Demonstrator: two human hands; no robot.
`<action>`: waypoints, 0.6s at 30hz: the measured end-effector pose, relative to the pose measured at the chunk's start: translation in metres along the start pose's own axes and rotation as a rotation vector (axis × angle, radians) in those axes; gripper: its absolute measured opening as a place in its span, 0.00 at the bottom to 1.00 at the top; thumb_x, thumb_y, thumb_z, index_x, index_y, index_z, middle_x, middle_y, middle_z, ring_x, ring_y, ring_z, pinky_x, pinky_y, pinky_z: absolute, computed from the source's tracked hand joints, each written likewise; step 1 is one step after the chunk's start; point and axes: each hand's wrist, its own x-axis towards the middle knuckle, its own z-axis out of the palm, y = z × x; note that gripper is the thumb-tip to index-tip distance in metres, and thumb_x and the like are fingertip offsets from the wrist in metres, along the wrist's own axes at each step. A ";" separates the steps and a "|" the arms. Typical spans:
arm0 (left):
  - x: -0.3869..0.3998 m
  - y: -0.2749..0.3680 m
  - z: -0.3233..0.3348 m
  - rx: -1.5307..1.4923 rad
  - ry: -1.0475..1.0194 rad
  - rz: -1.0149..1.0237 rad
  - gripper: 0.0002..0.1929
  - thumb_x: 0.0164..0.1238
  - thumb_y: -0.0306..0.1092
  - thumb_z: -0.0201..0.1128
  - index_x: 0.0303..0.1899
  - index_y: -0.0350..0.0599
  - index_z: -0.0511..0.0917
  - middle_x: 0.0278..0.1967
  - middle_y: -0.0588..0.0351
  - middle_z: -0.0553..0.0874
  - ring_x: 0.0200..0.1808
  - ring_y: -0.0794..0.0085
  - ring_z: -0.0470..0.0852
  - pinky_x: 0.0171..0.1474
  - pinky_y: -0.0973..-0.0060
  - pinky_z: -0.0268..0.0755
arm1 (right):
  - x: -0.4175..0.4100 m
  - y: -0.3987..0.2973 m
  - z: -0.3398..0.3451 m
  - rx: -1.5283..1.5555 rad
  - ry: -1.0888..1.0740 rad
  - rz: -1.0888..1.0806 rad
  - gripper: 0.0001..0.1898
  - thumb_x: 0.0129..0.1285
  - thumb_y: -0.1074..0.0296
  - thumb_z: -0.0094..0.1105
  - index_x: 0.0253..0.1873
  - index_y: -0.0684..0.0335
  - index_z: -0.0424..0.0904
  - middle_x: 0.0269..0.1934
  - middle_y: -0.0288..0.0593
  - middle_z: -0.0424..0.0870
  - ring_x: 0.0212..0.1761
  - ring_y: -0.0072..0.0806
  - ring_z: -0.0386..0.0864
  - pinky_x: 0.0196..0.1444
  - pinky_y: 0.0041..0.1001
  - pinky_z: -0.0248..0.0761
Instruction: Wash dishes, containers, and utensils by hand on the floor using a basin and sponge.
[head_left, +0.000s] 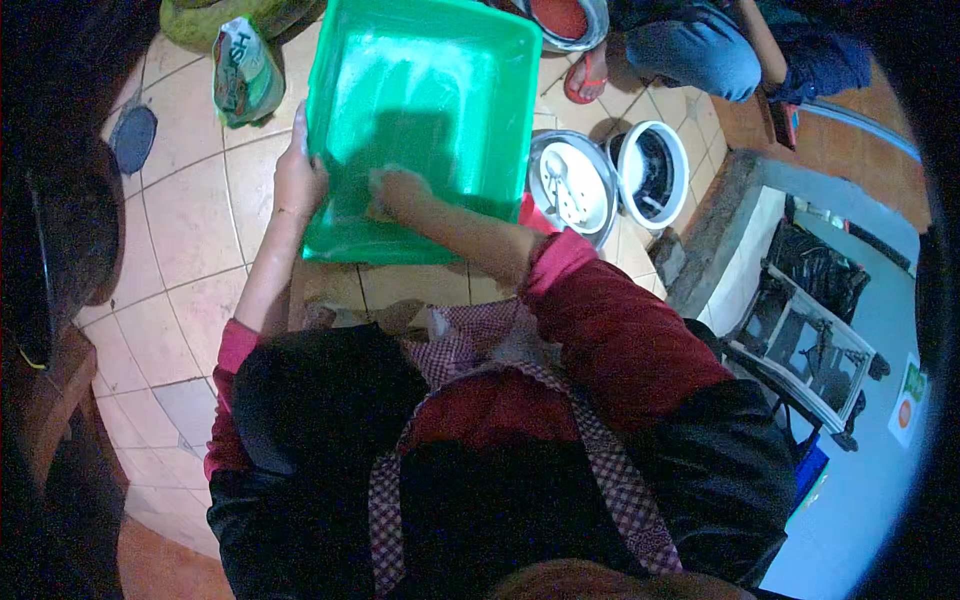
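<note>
A green rectangular plastic tub (420, 75) is tilted before me, its wet inner face towards me. My left hand (298, 176) grips its left rim, thumb on the inside. Inside the tub, my right hand (401, 195) is closed around a small pale sponge or cloth (375, 210), mostly hidden by the fingers, against the lower left of the inner surface. Shadow falls over the tub's lower part, and whitish wet streaks mark the bottom.
To the right stand a metal basin (536, 165) holding a white dish with a spoon, and a white-rimmed bucket (679, 150). A green-and-white plastic packet (247, 75) stands upper left on the tiled floor (191, 217). Another person's sandalled foot (589, 79) is near a bowl of red contents (559, 16).
</note>
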 end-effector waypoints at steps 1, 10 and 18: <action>-0.001 0.000 0.000 -0.010 0.006 0.000 0.38 0.52 0.20 0.49 0.67 0.56 0.46 0.35 0.33 0.79 0.34 0.43 0.79 0.35 0.55 0.70 | -0.002 0.015 -0.008 -0.018 0.047 0.048 0.15 0.52 0.59 0.55 0.38 0.65 0.74 0.39 0.56 0.77 0.40 0.48 0.77 0.39 0.42 0.72; 0.009 0.013 0.002 0.080 -0.060 -0.066 0.36 0.55 0.22 0.47 0.67 0.54 0.46 0.34 0.34 0.79 0.34 0.43 0.79 0.34 0.56 0.69 | 0.076 0.128 -0.103 -0.260 0.226 0.141 0.11 0.56 0.65 0.45 0.35 0.63 0.76 0.42 0.55 0.76 0.42 0.46 0.76 0.47 0.39 0.69; 0.007 0.010 0.004 0.093 -0.058 -0.022 0.39 0.52 0.21 0.50 0.67 0.52 0.44 0.33 0.36 0.80 0.35 0.44 0.79 0.36 0.56 0.69 | 0.056 0.163 -0.171 -0.944 0.028 -0.058 0.10 0.52 0.66 0.51 0.34 0.60 0.82 0.38 0.44 0.81 0.42 0.36 0.78 0.44 0.34 0.70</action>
